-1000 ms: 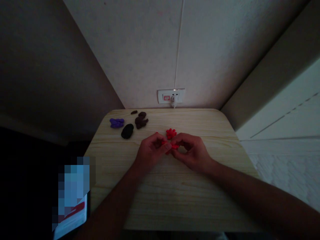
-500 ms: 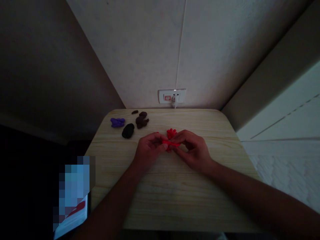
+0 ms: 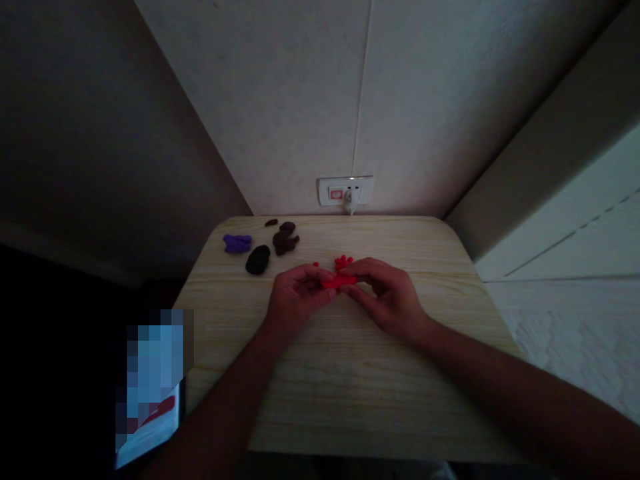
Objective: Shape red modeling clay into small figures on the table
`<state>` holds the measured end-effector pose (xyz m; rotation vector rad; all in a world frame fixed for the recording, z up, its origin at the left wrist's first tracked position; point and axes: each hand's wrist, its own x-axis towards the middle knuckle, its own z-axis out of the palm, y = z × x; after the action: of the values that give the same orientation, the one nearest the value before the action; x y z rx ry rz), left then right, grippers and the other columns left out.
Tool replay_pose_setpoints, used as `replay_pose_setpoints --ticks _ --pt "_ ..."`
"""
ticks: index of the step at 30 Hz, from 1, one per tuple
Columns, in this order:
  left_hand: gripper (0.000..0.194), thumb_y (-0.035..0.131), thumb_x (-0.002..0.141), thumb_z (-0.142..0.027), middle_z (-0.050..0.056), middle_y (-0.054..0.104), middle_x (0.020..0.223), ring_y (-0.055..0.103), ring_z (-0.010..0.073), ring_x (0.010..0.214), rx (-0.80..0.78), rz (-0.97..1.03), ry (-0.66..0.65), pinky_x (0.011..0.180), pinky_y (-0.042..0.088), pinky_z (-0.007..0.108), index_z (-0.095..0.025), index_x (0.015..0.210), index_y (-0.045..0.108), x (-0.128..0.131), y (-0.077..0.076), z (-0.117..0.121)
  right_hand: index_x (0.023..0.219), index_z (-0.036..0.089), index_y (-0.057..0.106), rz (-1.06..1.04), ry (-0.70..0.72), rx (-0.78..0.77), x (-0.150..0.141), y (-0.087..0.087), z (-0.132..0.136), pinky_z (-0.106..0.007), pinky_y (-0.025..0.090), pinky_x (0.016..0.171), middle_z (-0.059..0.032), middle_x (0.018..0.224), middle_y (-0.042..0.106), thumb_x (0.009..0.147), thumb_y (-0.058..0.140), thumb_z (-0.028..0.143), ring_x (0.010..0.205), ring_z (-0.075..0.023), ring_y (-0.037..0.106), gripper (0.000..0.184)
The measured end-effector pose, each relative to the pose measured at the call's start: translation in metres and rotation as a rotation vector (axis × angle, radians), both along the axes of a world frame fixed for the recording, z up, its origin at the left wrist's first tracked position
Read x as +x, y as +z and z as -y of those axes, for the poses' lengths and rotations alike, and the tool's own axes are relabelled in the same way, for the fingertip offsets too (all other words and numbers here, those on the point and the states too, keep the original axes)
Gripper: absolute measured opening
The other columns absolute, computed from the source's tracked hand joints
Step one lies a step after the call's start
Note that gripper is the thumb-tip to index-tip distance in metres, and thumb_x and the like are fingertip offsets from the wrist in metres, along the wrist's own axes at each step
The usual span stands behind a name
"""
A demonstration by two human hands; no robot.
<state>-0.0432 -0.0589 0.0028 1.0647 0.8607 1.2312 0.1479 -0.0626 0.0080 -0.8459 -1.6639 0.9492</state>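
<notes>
wood-grain table (image 3: pixel 345 393): red clay strip (image 3: pixel 339 283), long axis left-right, pinched between left hand (image 3: pixel 299 298) and right hand (image 3: pixel 387 298)

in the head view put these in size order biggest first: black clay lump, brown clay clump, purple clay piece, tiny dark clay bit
1. Black clay lump and brown clay clump: too alike to rank
2. Purple clay piece
3. Tiny dark clay bit

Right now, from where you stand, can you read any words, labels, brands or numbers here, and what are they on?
No text can be read.
The white wall socket plate has a small red-and-white mark, too small to read.
The white-and-red item at the lower left of the view is pixelated, so any print on it cannot be read.
</notes>
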Motion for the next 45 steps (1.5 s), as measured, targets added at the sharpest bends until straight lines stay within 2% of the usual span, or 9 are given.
replay_pose_setpoints --ticks 12,18,24,27,30,32,35,40,45 --pt "0.025 0.083 0.076 -0.031 0.005 0.076 0.082 0.071 0.0152 0.071 -0.046 0.01 -0.022 0.072 0.058 0.029 -0.015 0.093 0.073 0.004 0.001 -0.001 0.101 0.021 0.07 -0.04 0.027 -0.111 -0.002 0.003 0.002 -0.035 0.059 0.082 -0.007 0.093 0.075 0.088 0.076 0.034 0.084 -0.0196 0.072 0.019" --pt "0.04 0.09 0.065 -0.023 0.005 0.077 0.091 0.073 0.0166 0.081 0.024 -0.056 -0.043 0.076 0.059 0.028 -0.017 0.098 0.069 0.004 0.003 -0.002 0.109 0.02 0.068 -0.015 -0.048 -0.147 -0.001 0.001 0.003 -0.026 0.055 0.058 -0.005 0.086 0.074 0.089 0.073 0.038 0.065 -0.0151 0.067 0.027" --pt "0.036 0.092 0.061 -0.023 0.006 0.078 0.086 0.074 0.0177 0.078 0.007 -0.098 -0.032 0.074 0.061 0.029 -0.015 0.09 0.073 0.002 0.004 -0.001 0.091 0.02 0.068 0.004 -0.01 -0.186 0.0 0.002 0.001 -0.024 0.051 0.051 0.0002 0.063 0.068 0.097 0.063 0.039 0.053 -0.0132 0.063 0.021" --pt "0.028 0.091 0.064 -0.024 0.004 0.077 0.077 0.071 0.0149 0.066 -0.001 -0.11 -0.027 0.066 0.059 0.026 -0.015 0.086 0.075 0.002 0.005 -0.001 0.093 0.02 0.069 0.053 -0.015 -0.151 0.001 0.004 0.0 -0.025 0.053 0.054 -0.002 0.07 0.071 0.097 0.063 0.039 0.059 -0.0142 0.066 0.02" --pt "0.024 0.089 0.066 -0.025 0.004 0.076 0.072 0.069 0.0142 0.061 0.012 -0.11 -0.003 0.062 0.057 0.025 -0.015 0.084 0.076 0.003 0.005 -0.002 0.108 0.02 0.07 0.105 -0.046 0.0 0.002 0.006 -0.001 -0.028 0.058 0.062 -0.0092 0.101 0.074 0.088 0.075 0.037 0.076 -0.0169 0.069 0.027" --pt "0.023 0.089 0.066 -0.025 0.004 0.076 0.07 0.069 0.0145 0.059 0.02 -0.097 0.004 0.06 0.057 0.025 -0.015 0.082 0.076 0.003 0.004 -0.002 0.114 0.021 0.07 0.147 -0.053 0.125 0.003 0.007 -0.001 -0.029 0.06 0.065 -0.0117 0.112 0.071 0.085 0.078 0.035 0.083 -0.018 0.068 0.033" --pt "0.02 0.088 0.069 -0.026 0.004 0.076 0.068 0.068 0.0145 0.059 0.028 -0.115 -0.014 0.06 0.056 0.025 -0.015 0.081 0.077 0.002 0.003 -0.002 0.11 0.021 0.072 0.203 -0.038 0.241 0.005 0.008 -0.002 -0.028 0.06 0.066 -0.0111 0.107 0.07 0.089 0.074 0.03 0.086 -0.0182 0.067 0.023" --pt "0.012 0.08 0.08 -0.027 0.002 0.073 0.064 0.065 0.012 0.058 0.081 -0.209 -0.085 0.06 0.052 0.023 -0.016 0.083 0.078 -0.002 0.005 0.0 0.106 0.019 0.07 0.266 -0.003 0.322 0.005 0.009 -0.002 -0.033 0.058 0.077 -0.01 0.099 0.071 0.094 0.067 0.023 0.085 -0.0186 0.067 0.013" --pt "0.015 0.079 0.08 -0.029 0.002 0.071 0.065 0.063 0.0121 0.058 0.08 -0.194 -0.162 0.06 0.051 0.024 -0.015 0.08 0.076 -0.003 0.011 0.002 0.097 0.018 0.067 0.276 0.007 0.258 0.002 0.014 0.002 -0.034 0.054 0.08 -0.0097 0.093 0.071 0.097 0.059 0.019 0.089 -0.0199 0.066 0.009"
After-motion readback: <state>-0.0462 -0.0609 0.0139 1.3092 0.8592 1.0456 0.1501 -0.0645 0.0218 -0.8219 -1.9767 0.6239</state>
